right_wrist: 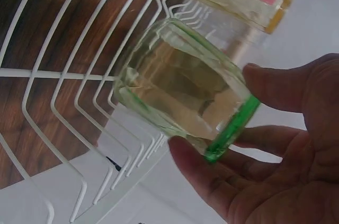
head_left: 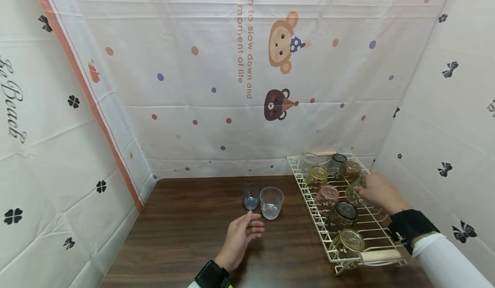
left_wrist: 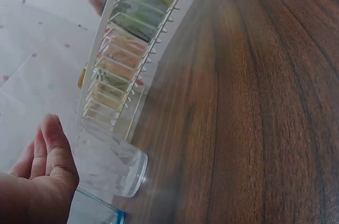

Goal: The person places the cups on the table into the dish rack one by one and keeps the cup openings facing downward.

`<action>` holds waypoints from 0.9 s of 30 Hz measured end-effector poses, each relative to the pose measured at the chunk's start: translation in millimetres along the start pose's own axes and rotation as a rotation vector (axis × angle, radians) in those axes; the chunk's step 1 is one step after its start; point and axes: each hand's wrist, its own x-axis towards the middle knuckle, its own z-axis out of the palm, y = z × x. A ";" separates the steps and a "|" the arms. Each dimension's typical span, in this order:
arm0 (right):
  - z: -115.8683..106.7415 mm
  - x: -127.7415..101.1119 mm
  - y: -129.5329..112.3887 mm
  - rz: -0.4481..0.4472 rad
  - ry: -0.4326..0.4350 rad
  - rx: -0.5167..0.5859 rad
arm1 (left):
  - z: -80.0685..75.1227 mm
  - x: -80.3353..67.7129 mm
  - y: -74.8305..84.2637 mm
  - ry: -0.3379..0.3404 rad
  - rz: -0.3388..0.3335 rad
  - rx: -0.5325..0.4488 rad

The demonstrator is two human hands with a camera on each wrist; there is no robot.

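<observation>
With thumb and fingers, my right hand (head_left: 378, 192) grips a green-tinted glass (right_wrist: 185, 83) by its thick base. This glass is upside down on the right side of the white wire rack (right_wrist: 63, 75), its rim at the wires. My left hand (head_left: 239, 238) is over the table in front of two upright glasses, fingers loosely bent and holding nothing. One is a small blue glass (head_left: 251, 197), just beyond the fingertips. To its right stands a larger clear glass (head_left: 272, 203), also seen beside the fingers in the left wrist view.
Several upturned glasses fill the rack, among them a pink glass (head_left: 327, 194), a dark glass (head_left: 343, 216) and a yellowish glass (head_left: 349, 241) nearest me. Wooden handles (head_left: 380, 255) cap the rack's ends. Printed white cloth (head_left: 209, 73) encloses the brown table (head_left: 185, 232) at back and sides.
</observation>
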 end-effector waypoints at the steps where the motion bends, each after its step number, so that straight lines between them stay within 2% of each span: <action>1: 0.6 0.4 -0.6 -0.001 -0.008 -0.003 | -0.5 0.0 0.3 0.005 -0.001 -0.002; 4: 1.6 2.0 -0.2 -0.013 -0.025 -0.017 | -1.5 0.3 0.6 0.011 -0.007 0.000; 11: 1.5 7.8 4.3 -0.032 -0.001 -0.054 | -0.9 0.4 1.8 0.015 -0.013 -0.006; 17: 6.0 12.0 6.7 -0.017 -0.033 -0.069 | -3.0 -1.7 3.3 0.027 -0.018 -0.007; 27: 12.8 16.2 10.5 -0.041 -0.004 -0.093 | -5.9 -3.7 2.1 0.033 -0.020 0.001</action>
